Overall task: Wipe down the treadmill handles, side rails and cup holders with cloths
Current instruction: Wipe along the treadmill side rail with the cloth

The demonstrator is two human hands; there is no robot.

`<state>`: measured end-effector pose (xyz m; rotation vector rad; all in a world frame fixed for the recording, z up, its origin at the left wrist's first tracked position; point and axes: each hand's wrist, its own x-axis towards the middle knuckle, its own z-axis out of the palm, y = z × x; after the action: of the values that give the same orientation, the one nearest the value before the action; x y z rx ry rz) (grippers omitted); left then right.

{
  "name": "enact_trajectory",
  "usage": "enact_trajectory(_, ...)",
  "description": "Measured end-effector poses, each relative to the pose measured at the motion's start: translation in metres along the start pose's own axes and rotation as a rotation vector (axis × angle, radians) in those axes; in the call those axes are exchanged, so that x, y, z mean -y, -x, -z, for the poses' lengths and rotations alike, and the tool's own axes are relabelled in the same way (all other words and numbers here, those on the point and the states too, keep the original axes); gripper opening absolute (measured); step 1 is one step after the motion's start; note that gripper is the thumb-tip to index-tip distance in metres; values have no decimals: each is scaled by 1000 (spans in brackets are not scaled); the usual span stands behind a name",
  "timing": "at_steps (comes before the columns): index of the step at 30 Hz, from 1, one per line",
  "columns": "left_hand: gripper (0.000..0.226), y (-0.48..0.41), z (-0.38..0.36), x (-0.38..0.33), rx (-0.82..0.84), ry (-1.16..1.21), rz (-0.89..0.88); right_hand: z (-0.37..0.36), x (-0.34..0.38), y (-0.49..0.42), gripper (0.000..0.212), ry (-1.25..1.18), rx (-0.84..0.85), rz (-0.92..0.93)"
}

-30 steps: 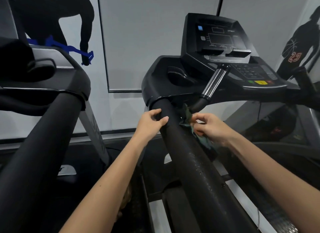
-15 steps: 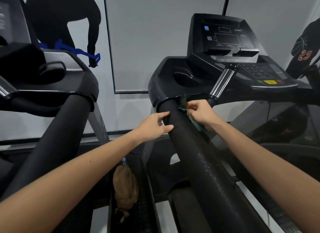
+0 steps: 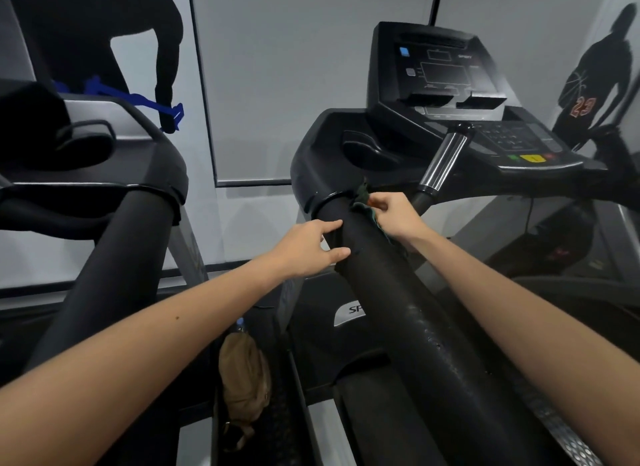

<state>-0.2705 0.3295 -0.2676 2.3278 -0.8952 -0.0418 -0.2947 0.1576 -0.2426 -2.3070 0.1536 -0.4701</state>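
The cloth [image 3: 363, 196] was a small, crumpled, dark green rag with a teal edge. It was bunched at the top of the handrail [image 3: 415, 327], right where that rail met the glossy black collar of the treadmill's frame, and a fold of it trailed down the rail's right flank. The right hand [image 3: 398, 216] lay just to the right of and below the bunch, its fingertips curled in and pinching the fabric against the rail. The rail itself was a thick, round tube in matte black foam, pitted and scuffed toward the near end, with small flecks that caught the light. The left hand [image 3: 308, 247] was on the rail's left side, across from the cloth and slightly below it. Its fingers were straight and spread, its tips touched the foam, and it held nothing. Above the cloth, a smooth kidney-shaped cup holder [image 3: 367, 150] was sunk into the hard plastic deck. Beside it a short chrome grip [image 3: 446, 160] with a black cap stood tilted. Behind rose the angular console [image 3: 436, 74] with a flat dark display, and a yellow button [image 3: 532, 158] sat on the keypad shelf. A ribbed metal foot strip [image 3: 561, 441] ran along the lower right. To the left, the black rail of a neighbouring treadmill [image 3: 104, 275] ran parallel, and a soft tan pouch [image 3: 244, 372] lay in the gap between the machines. On the far right wall was a dark silhouette figure [image 3: 595, 81] numbered 23.
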Motion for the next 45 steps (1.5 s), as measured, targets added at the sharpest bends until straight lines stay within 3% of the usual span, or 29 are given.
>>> enact_trajectory(4,62,1,-1,0,-22,58,10,11,-3,10,24,80,34,-23)
enact_trajectory(11,62,-1,-2,1,-37,47,13,17,13,19,33,366,110,205)
enact_trajectory(18,63,1,-2,0,-42,63,4,4,15,-4,42,222,228,80)
enact_trajectory(26,62,2,-1,-2,-43,89,26,27,-15,29,17,123,117,139)
enact_trajectory(33,62,-1,0,-2,-64,106,35,12,-3,3,22,201,100,161)
enact_trajectory(40,61,2,-3,-4,-36,198,75,2,-2,0,35,-71,193,-40)
enact_trajectory(45,61,5,-2,-9,-31,200,114,5,-20,26,36,-405,222,-119)
